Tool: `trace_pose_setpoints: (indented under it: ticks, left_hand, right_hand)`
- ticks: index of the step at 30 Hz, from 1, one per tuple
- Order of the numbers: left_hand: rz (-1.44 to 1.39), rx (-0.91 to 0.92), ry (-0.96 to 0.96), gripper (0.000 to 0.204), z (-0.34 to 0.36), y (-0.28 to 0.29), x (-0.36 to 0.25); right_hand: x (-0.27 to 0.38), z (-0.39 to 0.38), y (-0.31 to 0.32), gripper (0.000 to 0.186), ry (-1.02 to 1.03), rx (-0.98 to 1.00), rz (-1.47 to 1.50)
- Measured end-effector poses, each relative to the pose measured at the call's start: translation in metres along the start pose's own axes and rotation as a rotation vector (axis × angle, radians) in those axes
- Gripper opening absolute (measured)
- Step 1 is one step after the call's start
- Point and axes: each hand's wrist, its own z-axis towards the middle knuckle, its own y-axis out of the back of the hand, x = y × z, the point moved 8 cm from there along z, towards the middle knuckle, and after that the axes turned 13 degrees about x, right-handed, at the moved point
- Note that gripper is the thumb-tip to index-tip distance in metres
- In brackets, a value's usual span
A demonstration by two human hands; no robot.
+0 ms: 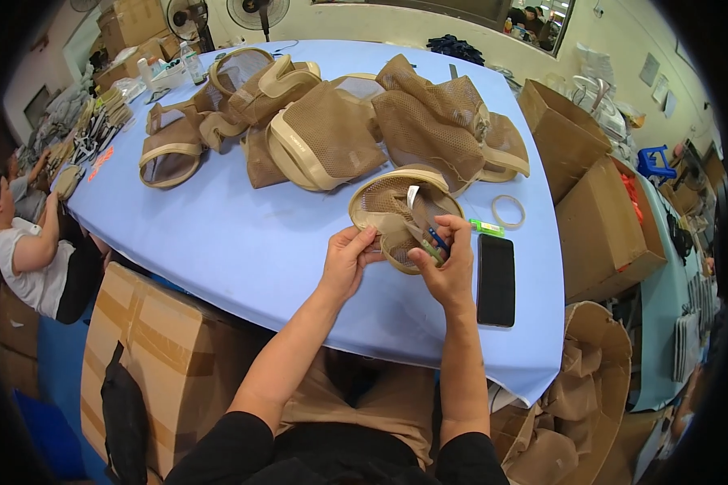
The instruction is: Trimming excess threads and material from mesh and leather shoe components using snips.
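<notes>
In front of me, a tan mesh bag (366, 200) with a pale bound rim is turned so its opening faces me. My left hand (349, 257) pinches the rim on its near left side, thumb on top. Closed around a slim tool (430, 249) with green and blue handle parts, my right hand (449, 267) is at the bag's right side. The tool's thin greyish ends reach into the opening; its exact kind is hard to make out. A small white label (412, 195) stands up inside the bag.
More tan mesh bags (323, 137) are heaped across the far side of the blue-covered table (218, 242). A black phone (496, 280), a green lighter-like item (486, 228) and a tape roll (508, 211) lie right. Cardboard boxes (150, 356) flank the table. A person (32, 250) sits left.
</notes>
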Motion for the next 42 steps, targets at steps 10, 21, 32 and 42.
trace_pose_setpoints:
  ticks: [10,21,32,42]
  left_hand:
    - [0.038,0.02,0.017,0.019,-0.001,0.002,0.013]
    - [0.078,0.05,0.143,0.02,0.0,0.004,0.024]
    - [0.045,0.102,0.098,0.022,0.003,-0.008,0.024]
    - [0.123,0.069,0.015,0.018,0.002,-0.019,0.009]
  right_hand:
    - [0.012,-0.001,-0.014,0.019,0.126,0.117,-0.342]
    - [0.03,-0.002,-0.029,0.017,0.235,0.168,-0.44]
    - [-0.013,-0.003,0.009,0.027,-0.002,-0.165,0.024]
    - [-0.013,0.0,0.005,0.02,-0.078,-0.138,-0.107]
